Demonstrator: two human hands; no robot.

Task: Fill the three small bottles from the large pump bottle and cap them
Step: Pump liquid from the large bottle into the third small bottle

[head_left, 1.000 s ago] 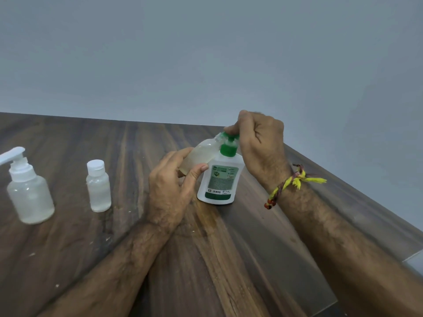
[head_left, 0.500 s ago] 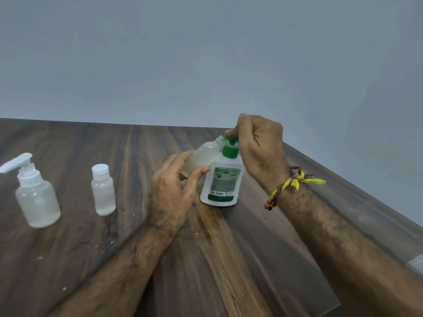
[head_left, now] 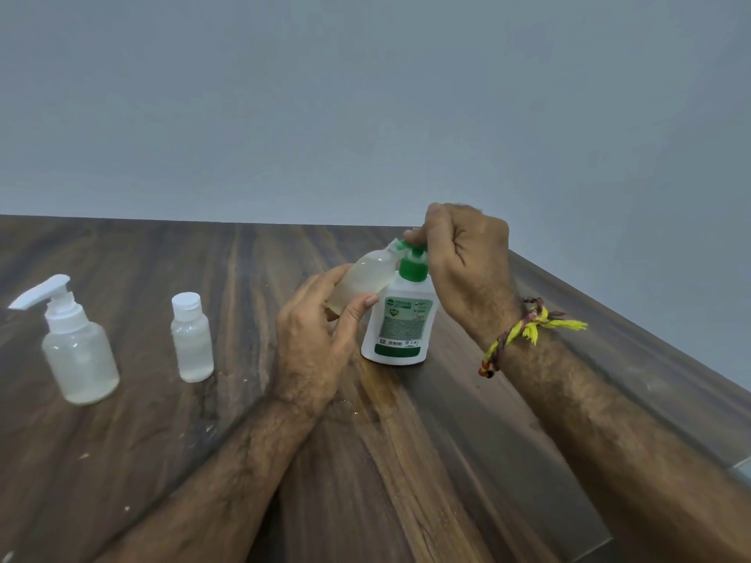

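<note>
Closest to the camera, two bare forearms are reaching in over the dark wood-grain tabletop [head_left: 406, 461], which is showing a few pale specks on its near left part.

The left hand [head_left: 321, 339] is sitting near the middle of the table, fingers and thumb curling around a small clear plastic bottle [head_left: 361, 280] with no cap on it. It's holding that bottle tilted, base down in the palm and open neck pointing up and right, so the mouth is sitting right at the green nozzle. The liquid inside is looking cloudy and pale.

Just right of it, the white pump bottle with the green label and green pump top [head_left: 400, 323] is standing upright on the wood, touching or nearly touching the tilted bottle. The right hand [head_left: 459, 258] is coming down on top of it, fingers curling over the green pump head and pressing on it. A yellow and maroon thread band [head_left: 518, 333] is hanging around that wrist, tufts sticking out to the right.

Off to the left, well apart from the hands, a small clear bottle with a white screw cap [head_left: 191, 337] is standing upright, capped. Further left, a rounder clear bottle with a white pump dispenser [head_left: 75, 347] is standing too, spout pointing left.

Behind everything, a plain grey-blue wall [head_left: 365, 107] is filling the top half.
</note>
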